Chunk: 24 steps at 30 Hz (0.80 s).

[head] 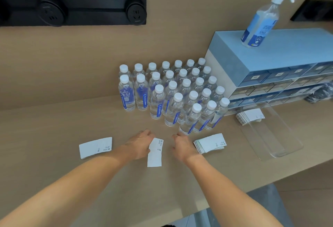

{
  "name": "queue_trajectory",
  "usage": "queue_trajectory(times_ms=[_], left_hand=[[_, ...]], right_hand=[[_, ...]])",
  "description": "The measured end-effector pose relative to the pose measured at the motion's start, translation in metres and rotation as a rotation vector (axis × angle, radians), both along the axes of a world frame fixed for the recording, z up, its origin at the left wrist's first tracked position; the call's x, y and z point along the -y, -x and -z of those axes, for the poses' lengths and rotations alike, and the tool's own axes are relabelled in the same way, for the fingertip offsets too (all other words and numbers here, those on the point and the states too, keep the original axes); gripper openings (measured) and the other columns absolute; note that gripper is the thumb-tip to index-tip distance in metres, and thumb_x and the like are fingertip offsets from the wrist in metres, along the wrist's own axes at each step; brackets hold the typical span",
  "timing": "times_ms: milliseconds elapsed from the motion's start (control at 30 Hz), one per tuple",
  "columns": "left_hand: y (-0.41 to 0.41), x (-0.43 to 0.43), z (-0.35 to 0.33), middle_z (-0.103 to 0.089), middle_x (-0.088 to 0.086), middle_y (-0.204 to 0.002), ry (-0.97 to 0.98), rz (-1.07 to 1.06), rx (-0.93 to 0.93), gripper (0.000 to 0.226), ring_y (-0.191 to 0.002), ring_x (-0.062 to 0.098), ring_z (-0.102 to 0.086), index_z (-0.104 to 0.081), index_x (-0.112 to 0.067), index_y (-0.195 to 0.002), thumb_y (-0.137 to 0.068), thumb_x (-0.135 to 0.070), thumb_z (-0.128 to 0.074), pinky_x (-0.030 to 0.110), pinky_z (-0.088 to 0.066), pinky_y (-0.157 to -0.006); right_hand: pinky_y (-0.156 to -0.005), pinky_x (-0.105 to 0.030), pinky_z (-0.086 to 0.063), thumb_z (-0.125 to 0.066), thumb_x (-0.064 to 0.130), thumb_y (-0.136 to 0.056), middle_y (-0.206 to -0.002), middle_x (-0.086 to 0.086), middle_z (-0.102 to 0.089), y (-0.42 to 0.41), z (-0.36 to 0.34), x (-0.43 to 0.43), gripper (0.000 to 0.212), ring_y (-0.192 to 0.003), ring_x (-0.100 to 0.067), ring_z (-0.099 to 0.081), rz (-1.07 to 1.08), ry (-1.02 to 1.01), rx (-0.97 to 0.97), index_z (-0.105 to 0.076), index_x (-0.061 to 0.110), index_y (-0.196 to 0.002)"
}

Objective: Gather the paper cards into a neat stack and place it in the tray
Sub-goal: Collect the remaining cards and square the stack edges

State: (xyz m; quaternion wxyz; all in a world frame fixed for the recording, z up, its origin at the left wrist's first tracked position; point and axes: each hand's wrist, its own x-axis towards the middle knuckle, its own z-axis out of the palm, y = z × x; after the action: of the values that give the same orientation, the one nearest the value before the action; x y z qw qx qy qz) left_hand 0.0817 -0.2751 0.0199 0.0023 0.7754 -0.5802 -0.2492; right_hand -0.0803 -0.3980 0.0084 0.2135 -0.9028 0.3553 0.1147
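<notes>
Surface: we see a tan wood-grain counter (72, 127) against a matching wall.
Wall: a black power-socket rail (72, 5).
Left hand (139, 145): fingers pinched on a paper card (155, 152).
Right hand (182, 146): we cannot tell its grip.
Card piles: left (95, 147), right (210, 143).
Tray (281, 147): clear, right, holding cards (249, 115).
Behind: water bottles (173, 93), blue drawer cabinet (270, 53), spray bottle (263, 19).

cards (155, 152): three loose piles | tray (281, 147): clear, holds one stack
</notes>
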Motion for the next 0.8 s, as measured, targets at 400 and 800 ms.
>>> queue_trajectory(times_ms=[400,800], left_hand=[[0.02,0.002,0.017,-0.047,0.009,-0.131,-0.097,-0.324,-0.061,0.07,-0.12,0.028,-0.052,-0.044,-0.012,-0.134,-0.082,-0.05,-0.07,0.036,-0.048,-0.097],[0.08,-0.003,0.057,-0.04,0.007,-0.125,-0.028,-0.678,-0.115,0.076,-0.116,0.026,-0.041,-0.038,-0.008,-0.128,-0.073,-0.049,-0.07,0.032,-0.045,-0.095]], right_hand=[[-0.088,-0.039,-0.05,-0.05,-0.003,-0.085,-0.12,-0.014,-0.047,-0.005,0.009,-0.012,0.038,-0.109,-0.034,-0.051,-0.065,-0.045,-0.075,-0.056,0.004,-0.122],[-0.097,-0.046,-0.047,-0.058,0.012,-0.092,-0.146,-0.002,-0.035,-0.055,0.01,0.017,0.054,-0.131,-0.028,-0.032,-0.633,0.062,-0.173,-0.045,0.03,-0.14]])
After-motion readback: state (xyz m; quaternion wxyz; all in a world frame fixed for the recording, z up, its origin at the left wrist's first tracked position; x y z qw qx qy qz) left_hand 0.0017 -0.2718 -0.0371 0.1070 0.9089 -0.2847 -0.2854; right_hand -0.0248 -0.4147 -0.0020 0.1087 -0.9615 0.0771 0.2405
